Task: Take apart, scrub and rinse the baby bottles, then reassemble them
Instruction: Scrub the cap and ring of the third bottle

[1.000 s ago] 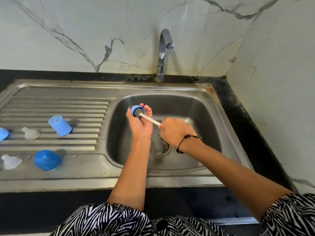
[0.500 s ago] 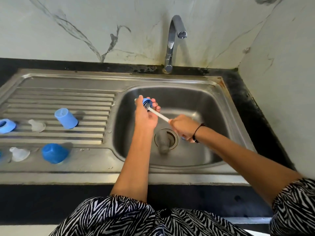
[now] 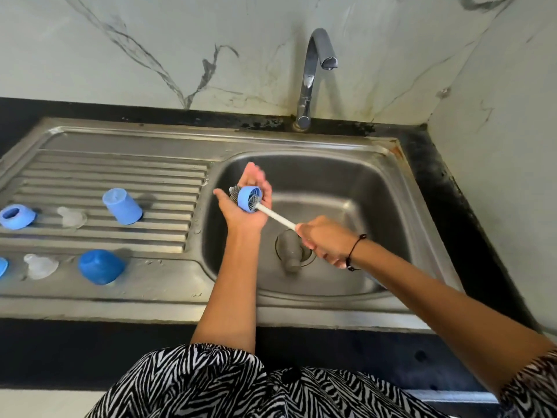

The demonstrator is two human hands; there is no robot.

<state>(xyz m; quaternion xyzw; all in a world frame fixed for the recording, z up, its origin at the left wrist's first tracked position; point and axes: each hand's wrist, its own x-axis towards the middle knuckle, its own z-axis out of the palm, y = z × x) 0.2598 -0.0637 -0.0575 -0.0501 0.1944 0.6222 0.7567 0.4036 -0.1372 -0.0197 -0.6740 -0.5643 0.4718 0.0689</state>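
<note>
Scrubbing seems the step in hand: the left hand (image 3: pixel 245 203) cradles a blue collar ring (image 3: pixel 249 199) over the sink (image 3: pixel 388 188), fingers loosely spread beneath it, so drips would fall in the basin. The right hand (image 3: pixel 324 241) is wrapped round the white handle of the bottle brush (image 3: pixel 275 217), whose bristles pass through the ring and stick out the far side. On the drainboard lie a pale blue cap (image 3: pixel 122 206), a second ring (image 3: pixel 16 217), a darker blue cap (image 3: pixel 101 267) and two clear teats (image 3: pixel 71 217) (image 3: pixel 40 266), probably set out to drain. No readable writing shows anywhere.
</note>
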